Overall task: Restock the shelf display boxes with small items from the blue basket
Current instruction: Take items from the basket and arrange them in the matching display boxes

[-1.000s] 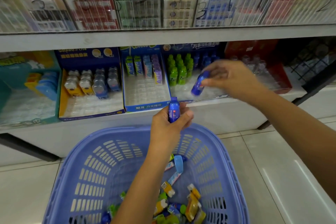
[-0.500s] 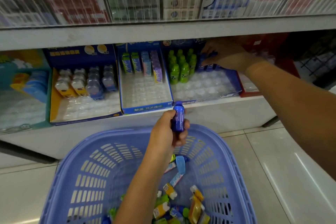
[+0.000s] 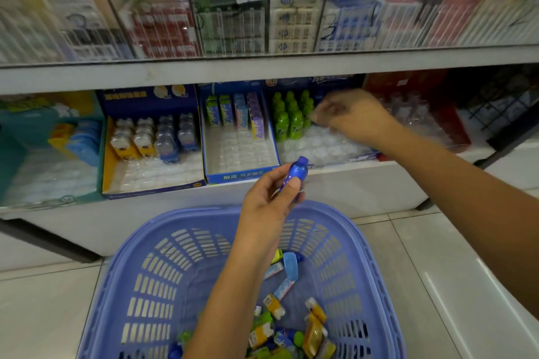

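My left hand holds a small blue bottle upright above the far rim of the blue basket. Several small packets and bottles lie in the basket's bottom. My right hand hovers, blurred, with loosely curled fingers and nothing in it, over the display box whose back rows hold green bottles. That box's clear tray is bare at the front. The hand hides the box's back right part.
On the same shelf, a middle blue box holds a few slim packs at the back, and a yellow-sided box holds bear-shaped items. A red box stands to the right. A glass-fronted upper shelf overhangs. The floor is tiled.
My right hand put its blue bottle at the back of the green-bottle box and has drawn back without it. My left hand has kept hold of its blue bottle and tilted it slightly right.
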A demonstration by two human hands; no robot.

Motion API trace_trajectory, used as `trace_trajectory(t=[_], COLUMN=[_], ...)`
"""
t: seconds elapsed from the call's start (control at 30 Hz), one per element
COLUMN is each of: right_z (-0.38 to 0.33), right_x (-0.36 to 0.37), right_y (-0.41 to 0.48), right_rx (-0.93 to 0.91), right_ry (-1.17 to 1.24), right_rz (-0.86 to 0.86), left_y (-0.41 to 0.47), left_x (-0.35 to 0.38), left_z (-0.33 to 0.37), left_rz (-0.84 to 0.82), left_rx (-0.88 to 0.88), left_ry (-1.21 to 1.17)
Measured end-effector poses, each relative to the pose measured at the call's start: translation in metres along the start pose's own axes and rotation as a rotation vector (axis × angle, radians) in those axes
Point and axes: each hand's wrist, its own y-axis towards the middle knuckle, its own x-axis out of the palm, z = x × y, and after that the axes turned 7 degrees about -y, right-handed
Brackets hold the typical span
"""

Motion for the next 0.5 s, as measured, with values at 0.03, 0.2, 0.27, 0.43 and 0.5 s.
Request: trace_trajectory(t=[0.03, 0.2, 0.27, 0.43, 0.5], right_z=[-0.007, -0.022, -0.021, -0.009, 0.002], right_x=[0.0, -0.005, -0.007, -0.023, -0.033], right_y=[-0.017, -0.067, -0.073, -0.073, -0.063], right_rx=[0.017, 0.066, 0.089, -0.031, -0.074], right_ry=[0.157, 0.413, 0.447, 0.257, 0.138], right_rz=[-0.122, -0.404, -0.342, -0.226, -0.168], left_y=[-0.002, -0.011, -0.011, 0.002, 0.012], left_x=[0.001, 0.013, 0.018, 0.028, 0.029], left_z=[-0.001, -0.003, -0.003, -0.006, -0.008], left_rz=[0.009, 0.01, 0.01, -0.047, -0.083], left_rx=[0.046, 0.245, 0.277, 0.307, 0.356], left_ry=[0.052, 0.152, 0.14, 0.402, 0.69])
